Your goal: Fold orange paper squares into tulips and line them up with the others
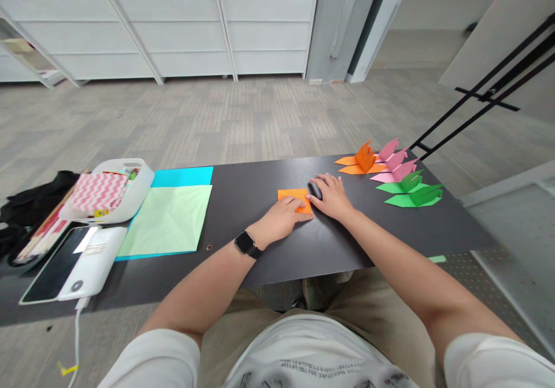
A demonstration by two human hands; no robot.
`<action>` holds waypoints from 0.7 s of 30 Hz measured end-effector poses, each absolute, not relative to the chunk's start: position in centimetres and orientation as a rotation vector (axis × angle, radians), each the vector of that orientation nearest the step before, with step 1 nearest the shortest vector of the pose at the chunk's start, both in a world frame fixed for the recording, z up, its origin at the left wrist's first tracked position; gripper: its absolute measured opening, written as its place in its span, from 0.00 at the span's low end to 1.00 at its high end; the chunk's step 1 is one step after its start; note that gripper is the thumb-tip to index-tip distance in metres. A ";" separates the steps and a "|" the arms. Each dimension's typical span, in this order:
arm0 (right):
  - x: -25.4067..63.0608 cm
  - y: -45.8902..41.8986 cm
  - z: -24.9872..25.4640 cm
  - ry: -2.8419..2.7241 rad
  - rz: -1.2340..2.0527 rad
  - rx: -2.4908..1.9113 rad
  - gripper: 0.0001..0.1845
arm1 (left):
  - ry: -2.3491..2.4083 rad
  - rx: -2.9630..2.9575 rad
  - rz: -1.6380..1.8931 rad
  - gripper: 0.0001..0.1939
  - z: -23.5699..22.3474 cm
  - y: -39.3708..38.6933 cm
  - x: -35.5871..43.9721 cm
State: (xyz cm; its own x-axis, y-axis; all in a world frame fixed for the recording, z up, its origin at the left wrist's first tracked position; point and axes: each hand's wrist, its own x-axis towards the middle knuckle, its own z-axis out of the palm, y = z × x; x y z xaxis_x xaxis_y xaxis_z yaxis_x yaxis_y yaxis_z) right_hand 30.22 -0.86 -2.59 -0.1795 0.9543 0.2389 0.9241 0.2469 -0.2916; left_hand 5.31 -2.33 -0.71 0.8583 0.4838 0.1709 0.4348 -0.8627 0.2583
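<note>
A small folded piece of orange paper [289, 193] lies flat on the dark table in front of me. My left hand [281, 219], a watch on its wrist, rests with fingers laid flat over the paper's lower part, pressing it to the tabletop. At the paper's right edge, my right hand [332, 196] curls its thumb and fingers around a small dark rounded object [315, 190]; its kind is not clear. Part of that object is hidden by the fingers.
Folded paper figures stand at the table's far right: orange [363, 159], pink [395, 165] and green [414, 193]. On the left are pale green sheets [173, 217] over blue ones, a white basket [145, 185], a phone [54, 263] and a white cabled device [93, 263].
</note>
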 end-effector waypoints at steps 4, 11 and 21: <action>29.9 0.3 -3.0 -2.086 0.082 -1.805 0.30 | 0.716 2.823 0.344 0.27 -0.7 -2.4 5.3; 29.0 3.9 -2.7 -1.964 -0.015 -1.810 0.23 | 0.727 2.805 0.370 0.26 -1.0 -2.3 5.2; 27.6 2.9 -2.5 -2.053 0.219 -1.468 0.15 | 0.713 2.741 0.432 0.26 0.1 -1.4 3.7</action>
State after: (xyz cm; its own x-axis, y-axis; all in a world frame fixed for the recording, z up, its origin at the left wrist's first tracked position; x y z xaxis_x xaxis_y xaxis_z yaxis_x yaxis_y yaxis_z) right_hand 27.60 2.94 -2.46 -0.2095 0.9043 0.3719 0.8054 0.3753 -0.4588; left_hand 3.74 -1.39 0.06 0.8339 0.5084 0.2150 0.4259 -0.8404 0.3351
